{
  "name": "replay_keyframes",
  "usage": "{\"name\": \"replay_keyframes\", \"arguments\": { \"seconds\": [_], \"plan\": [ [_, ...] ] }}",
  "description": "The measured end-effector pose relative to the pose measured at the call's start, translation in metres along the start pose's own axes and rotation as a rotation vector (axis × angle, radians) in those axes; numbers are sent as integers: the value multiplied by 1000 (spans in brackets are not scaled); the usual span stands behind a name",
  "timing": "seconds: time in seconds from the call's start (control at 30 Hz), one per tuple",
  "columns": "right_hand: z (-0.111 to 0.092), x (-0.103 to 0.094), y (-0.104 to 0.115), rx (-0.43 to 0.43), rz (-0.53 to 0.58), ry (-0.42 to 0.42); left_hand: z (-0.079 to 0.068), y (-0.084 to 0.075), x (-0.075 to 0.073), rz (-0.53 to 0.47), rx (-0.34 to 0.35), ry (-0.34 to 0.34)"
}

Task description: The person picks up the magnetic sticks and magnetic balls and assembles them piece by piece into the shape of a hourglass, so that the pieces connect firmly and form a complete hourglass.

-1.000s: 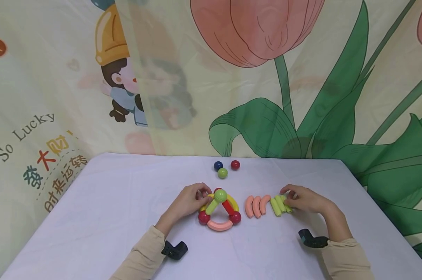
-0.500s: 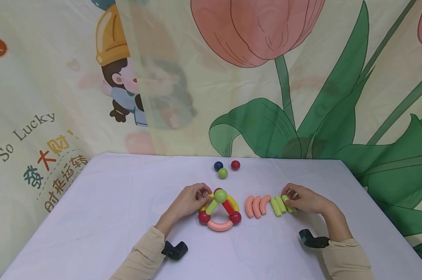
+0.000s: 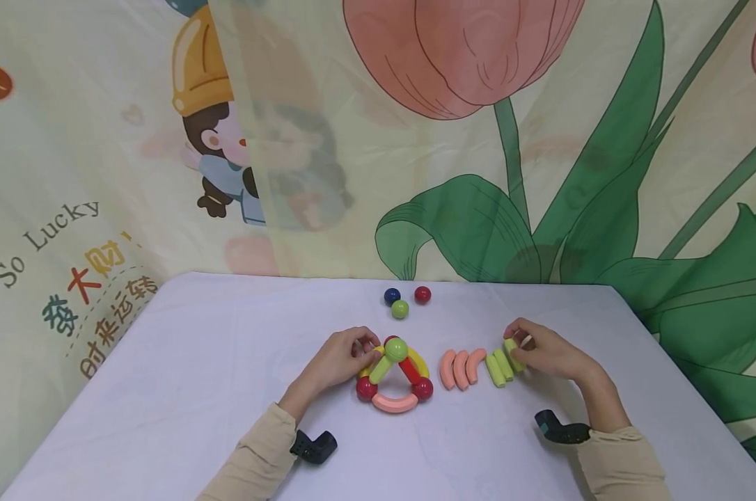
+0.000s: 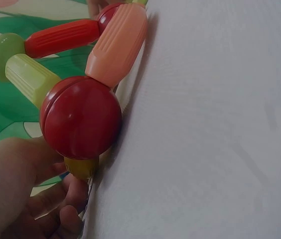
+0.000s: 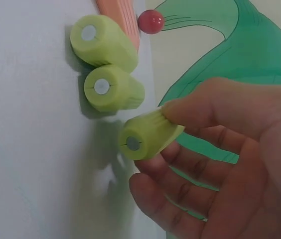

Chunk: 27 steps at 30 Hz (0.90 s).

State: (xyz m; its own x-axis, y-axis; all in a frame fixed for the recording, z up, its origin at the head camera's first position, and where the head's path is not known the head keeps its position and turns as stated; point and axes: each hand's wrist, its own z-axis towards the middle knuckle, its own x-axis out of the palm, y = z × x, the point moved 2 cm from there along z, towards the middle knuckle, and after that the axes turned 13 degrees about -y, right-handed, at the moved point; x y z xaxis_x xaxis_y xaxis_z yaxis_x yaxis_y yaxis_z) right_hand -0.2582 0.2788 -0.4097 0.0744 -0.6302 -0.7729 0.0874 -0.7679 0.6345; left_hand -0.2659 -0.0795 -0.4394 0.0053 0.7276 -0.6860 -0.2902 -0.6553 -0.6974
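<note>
My right hand (image 3: 544, 349) pinches a light green magnetic stick (image 5: 149, 137) between thumb and fingers, its round metal end facing the right wrist camera. It hangs just over the table beside two more green sticks (image 3: 499, 367). My left hand (image 3: 339, 358) grips a yellow curved stick (image 4: 82, 167) at the left back of a built frame. That frame joins red balls (image 4: 83, 118), a pink curved stick (image 3: 395, 403) in front, and red (image 3: 409, 370) and green straight sticks rising to a green ball (image 3: 395, 349) on top. Part of the yellow stick is hidden behind the fingers.
Three pink curved sticks (image 3: 461, 369) lie in a row between the frame and the green sticks. Farther back are a blue ball (image 3: 392, 296), a green ball (image 3: 399, 309) and a red ball (image 3: 422, 295). A printed curtain (image 3: 315, 174) hangs behind the white table (image 3: 165, 390).
The right hand has lifted the rightmost green stick a little up off the table, away from the other two. The left hand and the frame have stayed in place.
</note>
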Motion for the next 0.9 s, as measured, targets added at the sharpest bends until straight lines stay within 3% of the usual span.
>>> {"name": "replay_keyframes", "arguments": {
  "seconds": [0.9],
  "plan": [
    [5,8,23,-137,20,-184,0,1,1,-10,3,-2]
  ]
}}
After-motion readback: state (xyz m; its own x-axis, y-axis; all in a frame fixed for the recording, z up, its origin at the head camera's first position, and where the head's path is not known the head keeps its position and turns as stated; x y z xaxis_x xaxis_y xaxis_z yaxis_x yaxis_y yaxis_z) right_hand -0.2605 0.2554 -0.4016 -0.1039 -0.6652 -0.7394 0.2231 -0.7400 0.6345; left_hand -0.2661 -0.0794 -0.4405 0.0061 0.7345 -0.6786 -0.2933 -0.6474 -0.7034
